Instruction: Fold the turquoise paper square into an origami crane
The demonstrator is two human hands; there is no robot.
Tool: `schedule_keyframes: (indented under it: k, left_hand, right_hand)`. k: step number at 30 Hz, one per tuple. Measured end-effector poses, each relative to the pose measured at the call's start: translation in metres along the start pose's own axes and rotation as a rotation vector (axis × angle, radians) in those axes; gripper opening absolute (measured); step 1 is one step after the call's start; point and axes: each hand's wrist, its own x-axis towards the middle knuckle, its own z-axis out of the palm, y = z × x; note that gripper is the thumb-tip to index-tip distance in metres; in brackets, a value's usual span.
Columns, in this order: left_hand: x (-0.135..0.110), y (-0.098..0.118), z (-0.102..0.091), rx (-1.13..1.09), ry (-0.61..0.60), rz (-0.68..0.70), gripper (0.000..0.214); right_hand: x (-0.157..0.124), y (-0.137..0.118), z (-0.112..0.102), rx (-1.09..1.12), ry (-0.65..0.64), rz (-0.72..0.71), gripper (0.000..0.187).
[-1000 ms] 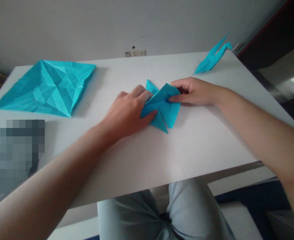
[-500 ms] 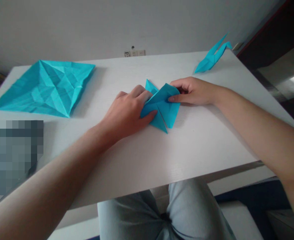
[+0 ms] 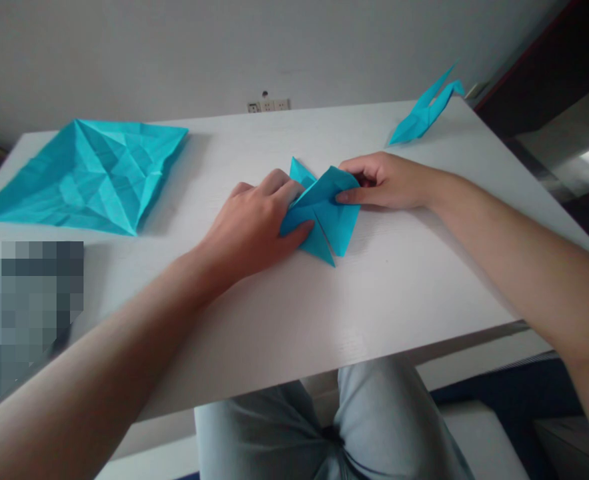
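Note:
A partly folded piece of blue origami paper (image 3: 341,223) lies at the middle of the white table, its points sticking out toward the wall and toward me. My left hand (image 3: 264,217) grips its left side, thumb on top and fingertips hidden behind a raised flap. With thumb and bent fingers, my right hand (image 3: 381,181) pinches the flap's right edge. Between the two hands the upper layer stands up a little, and a slit runs down the front part.
A creased, unfolded blue sheet (image 3: 107,177) rests on the table (image 3: 389,300) at the left. A finished blue paper crane (image 3: 421,117) stands at the back right. A pixelated object (image 3: 29,313) sits at the left front. Wall sockets (image 3: 268,106) are behind.
Both hands keep their hold on the folded paper with almost no movement. The whole view has shifted very slightly.

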Motion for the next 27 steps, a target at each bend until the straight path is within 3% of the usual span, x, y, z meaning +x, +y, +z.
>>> schedule_keyframes:
  k: [14, 27]
  left_hand:
    - [0.0012, 0.0035, -0.0038, 0.027, -0.069, -0.039, 0.039]
    - [0.0011, 0.0043, -0.0034, 0.052, -0.043, -0.026, 0.034]
  right_hand:
    - [-0.0009, 0.0092, -0.0004, -0.029, 0.011, -0.035, 0.035]
    - [-0.0010, 0.0005, 0.0013, -0.020, -0.009, -0.051, 0.035]
